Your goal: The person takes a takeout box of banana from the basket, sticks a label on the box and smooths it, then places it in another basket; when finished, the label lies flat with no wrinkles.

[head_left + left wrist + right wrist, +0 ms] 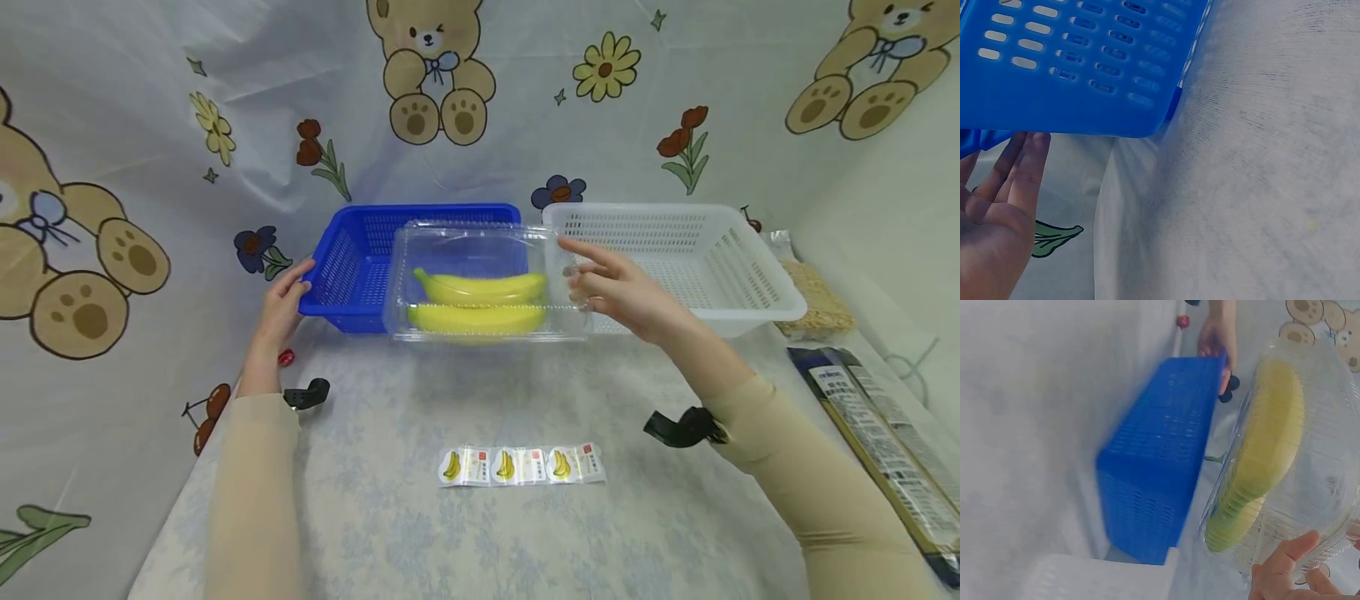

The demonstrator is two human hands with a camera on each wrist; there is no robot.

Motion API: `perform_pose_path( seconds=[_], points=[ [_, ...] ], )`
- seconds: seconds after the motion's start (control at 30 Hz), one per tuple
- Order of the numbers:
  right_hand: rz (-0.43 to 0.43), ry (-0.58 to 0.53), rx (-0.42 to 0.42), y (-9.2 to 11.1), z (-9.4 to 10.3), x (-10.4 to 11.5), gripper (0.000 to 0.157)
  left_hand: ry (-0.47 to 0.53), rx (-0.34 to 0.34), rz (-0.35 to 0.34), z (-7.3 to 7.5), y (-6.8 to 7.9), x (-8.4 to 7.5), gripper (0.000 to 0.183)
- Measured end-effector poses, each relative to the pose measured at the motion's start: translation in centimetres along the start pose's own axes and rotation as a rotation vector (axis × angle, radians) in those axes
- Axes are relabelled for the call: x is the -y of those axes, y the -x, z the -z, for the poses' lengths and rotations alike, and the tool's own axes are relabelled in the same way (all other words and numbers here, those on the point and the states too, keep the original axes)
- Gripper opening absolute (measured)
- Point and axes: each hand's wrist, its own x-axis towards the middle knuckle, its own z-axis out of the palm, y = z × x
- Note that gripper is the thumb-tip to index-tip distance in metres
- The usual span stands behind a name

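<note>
A clear plastic clamshell box (555, 321) with two yellow bananas (483, 290) inside is held up over the gap between two baskets. My right hand (618, 292) grips its right end; in the right wrist view the thumb and fingers pinch the box's edge. Behind the box stands a blue slotted basket (352, 258), partly covered by it. At the basket's left end, my left hand (279, 312) holds the rim, its fingers reaching beneath the lip in the left wrist view.
To the right is a white slotted basket (660, 237). A strip of banana-print stickers (521, 465) lies on the table in front. On the right side are a packet of noodle-like food (813, 300) and a long dark package (877, 442). A bear-patterned cloth (510, 175) hangs behind.
</note>
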Motion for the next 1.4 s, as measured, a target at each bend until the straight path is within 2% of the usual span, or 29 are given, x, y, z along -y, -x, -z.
perform_pose_path(
  seconds=[0.13, 0.27, 0.5, 0.7, 1.0, 1.4],
  points=[
    [-0.01, 0.013, 0.023, 3.0, 0.1, -1.2, 0.061, 0.006, -0.011, 0.006, 0.1, 0.1, -0.4, 0.045],
    [0.015, 0.042, 0.033, 5.5, 0.1, -2.2, 0.058, 0.009, -0.022, 0.017, 0.1, 0.3, -0.8, 0.045],
    [-0.001, 0.058, 0.046, 8.1, -0.2, -4.2, 0.057, -0.01, -0.029, 0.025, 0.1, 0.3, -0.7, 0.045],
    [-0.022, 0.055, 0.043, 8.8, 0.1, -5.9, 0.059, -0.022, -0.038, 0.047, 0.2, 0.4, -0.6, 0.045],
    [-0.046, 0.076, 0.039, 9.2, 1.2, -8.1, 0.059, -0.017, -0.031, 0.041, 0.0, 0.4, -0.3, 0.045],
    [-0.067, 0.069, 0.021, 9.4, 1.9, -9.7, 0.059, -0.023, -0.028, 0.048, -0.4, 0.2, -0.1, 0.044]
  ],
)
